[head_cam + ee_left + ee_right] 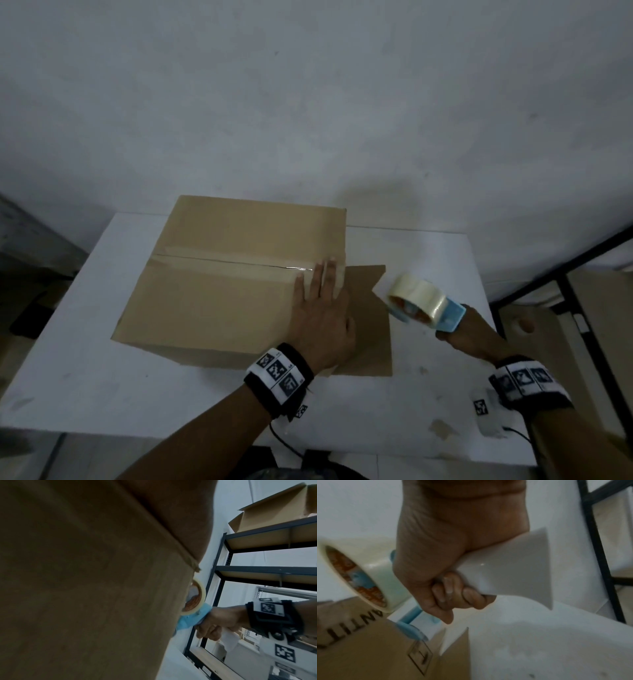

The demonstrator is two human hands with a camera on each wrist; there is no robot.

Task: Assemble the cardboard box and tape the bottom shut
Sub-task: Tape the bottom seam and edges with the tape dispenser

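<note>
A brown cardboard box (219,284) stands bottom-up on the white table (85,370), its two flaps meeting at a centre seam covered by clear tape (239,262). My left hand (322,308) lies flat with straight fingers on the right end of the seam, by the box's edge. My right hand (469,335) grips the white handle (505,566) of a blue tape dispenser (424,305) holding a roll of clear tape (358,574), held in the air just right of the box. The box wall (85,588) fills the left wrist view.
A loose box flap (366,308) sticks out on the table to the right, under the dispenser. A dark metal shelf rack (257,568) stands to the right of the table, with another cardboard box (283,509) on top. A grey wall rises behind the table.
</note>
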